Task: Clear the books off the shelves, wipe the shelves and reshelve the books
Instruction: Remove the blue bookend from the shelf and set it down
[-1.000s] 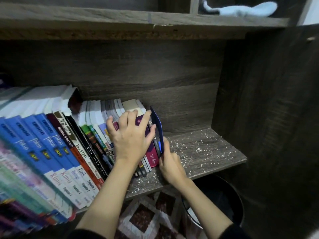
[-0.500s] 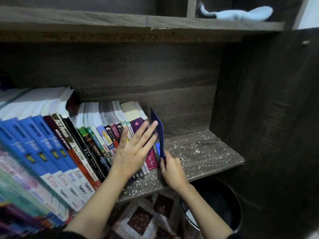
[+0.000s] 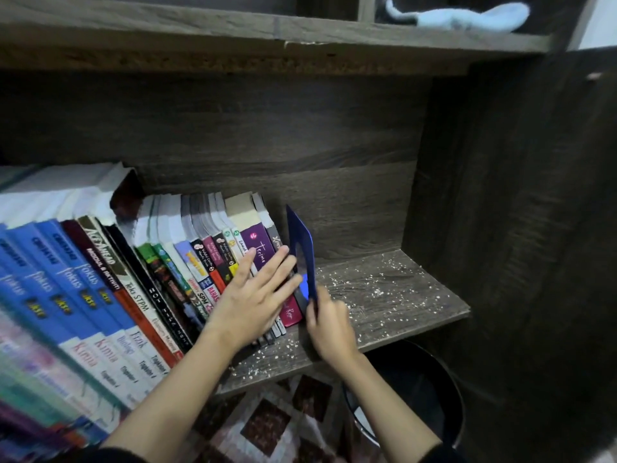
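— Where are the books on your feed?
— I see the row of books (image 3: pixel 187 262) standing on the lower shelf (image 3: pixel 394 295), filling the left and centre of the frame and leaning to the left. The tall blue textbooks (image 3: pixel 66 279) are at far left. Shorter paperbacks run on to a purple book (image 3: pixel 258 252) near the centre.
— And the hands?
— The left hand (image 3: pixel 248 300) lies flat on the paperback spines, fingers straight and spread, pressing across the purple book and gripping nothing. The right hand (image 3: pixel 330 325) is just right of the row's end, fingers curled round the lower edge of a thin blue bookend (image 3: pixel 302 242). The bookend stands upright just beside the last book, and I cannot tell whether they touch.
— The shelf surface?
— White specks are scattered over its bare right part. At upper right a pale blue cloth (image 3: pixel 467 15) lies on the top shelf (image 3: pixel 200 25). At lower right, under the shelf, I see a black bin (image 3: pixel 427 396) beside a patterned rug (image 3: pixel 267 426).
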`<state>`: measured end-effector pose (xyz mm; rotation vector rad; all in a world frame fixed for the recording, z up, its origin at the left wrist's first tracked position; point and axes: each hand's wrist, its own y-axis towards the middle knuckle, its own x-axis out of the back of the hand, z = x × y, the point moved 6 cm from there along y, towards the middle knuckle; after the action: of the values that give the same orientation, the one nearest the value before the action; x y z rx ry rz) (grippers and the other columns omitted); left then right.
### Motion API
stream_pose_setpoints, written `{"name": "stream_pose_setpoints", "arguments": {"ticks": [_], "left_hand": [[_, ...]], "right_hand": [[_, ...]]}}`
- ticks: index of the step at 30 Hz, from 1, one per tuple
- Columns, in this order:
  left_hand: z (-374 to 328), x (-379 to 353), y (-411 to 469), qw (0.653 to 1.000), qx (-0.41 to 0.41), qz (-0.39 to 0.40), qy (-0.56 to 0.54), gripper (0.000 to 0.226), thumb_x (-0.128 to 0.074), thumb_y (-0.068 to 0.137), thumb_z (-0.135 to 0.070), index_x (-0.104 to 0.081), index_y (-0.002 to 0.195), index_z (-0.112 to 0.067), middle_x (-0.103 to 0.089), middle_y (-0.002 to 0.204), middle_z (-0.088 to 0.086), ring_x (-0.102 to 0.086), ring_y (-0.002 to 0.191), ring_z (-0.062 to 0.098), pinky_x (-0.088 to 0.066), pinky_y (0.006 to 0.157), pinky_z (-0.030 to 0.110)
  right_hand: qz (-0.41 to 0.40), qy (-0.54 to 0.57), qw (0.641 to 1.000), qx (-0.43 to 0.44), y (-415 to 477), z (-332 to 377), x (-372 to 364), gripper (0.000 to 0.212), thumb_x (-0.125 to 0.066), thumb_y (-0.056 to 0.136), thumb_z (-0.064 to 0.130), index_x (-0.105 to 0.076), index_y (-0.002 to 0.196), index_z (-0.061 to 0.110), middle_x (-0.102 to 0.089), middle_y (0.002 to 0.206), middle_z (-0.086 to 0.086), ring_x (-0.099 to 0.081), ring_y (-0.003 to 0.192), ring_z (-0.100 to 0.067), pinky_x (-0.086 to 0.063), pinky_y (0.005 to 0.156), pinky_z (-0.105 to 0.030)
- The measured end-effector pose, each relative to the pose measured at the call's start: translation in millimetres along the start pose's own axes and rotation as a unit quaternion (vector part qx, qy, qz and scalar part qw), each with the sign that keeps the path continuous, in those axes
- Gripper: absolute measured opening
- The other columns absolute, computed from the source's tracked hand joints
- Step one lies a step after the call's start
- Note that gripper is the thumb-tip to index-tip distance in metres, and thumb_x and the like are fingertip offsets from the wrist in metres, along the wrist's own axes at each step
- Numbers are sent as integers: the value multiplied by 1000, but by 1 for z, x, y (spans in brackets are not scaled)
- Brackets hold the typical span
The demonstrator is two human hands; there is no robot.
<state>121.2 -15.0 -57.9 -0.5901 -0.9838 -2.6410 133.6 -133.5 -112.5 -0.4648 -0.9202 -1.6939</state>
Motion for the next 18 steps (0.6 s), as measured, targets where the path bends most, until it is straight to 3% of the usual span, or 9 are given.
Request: {"name": "stream_pose_setpoints", "arguments": {"ticks": [8, 12, 16, 18], "left_hand": [[1, -1, 0, 1000, 13, 14, -24, 62, -79, 65, -39, -63, 123, -20, -54, 135, 8, -33, 132, 22, -1, 114, 51], [0, -2, 0, 999, 19, 23, -32, 65, -80, 65, -39, -61, 125, -20, -40, 140, 7, -30, 135, 23, 1, 114, 51], [-1, -1, -1, 998, 34, 23, -40, 65, -80, 64, -36, -61, 124, -19, -53, 135, 8, -31, 134, 21, 2, 114, 50], [0, -1, -1, 998, 36, 25, -39, 67, -79, 65, -37, -58, 126, -19, -48, 139, 7, -30, 133, 21, 2, 114, 50]], "right_hand": [[-55, 16, 998, -2, 2, -28, 22, 38, -44, 97, 11, -48, 134, 6, -66, 94, -29, -61, 90, -44, -44, 78, -45], [-66, 19, 998, 0, -1, -37, 34, 37, -43, 97, 10, -48, 134, 6, -67, 94, -27, -61, 90, -43, -42, 78, -44], [-84, -5, 996, -1, -5, -48, 49, 38, -45, 97, 10, -48, 135, 6, -67, 90, -26, -60, 88, -42, -40, 75, -43], [-93, -7, 996, 1, -9, -52, 56, 37, -46, 97, 10, -48, 134, 5, -67, 88, -26, -60, 86, -43, -40, 73, -43]]}}
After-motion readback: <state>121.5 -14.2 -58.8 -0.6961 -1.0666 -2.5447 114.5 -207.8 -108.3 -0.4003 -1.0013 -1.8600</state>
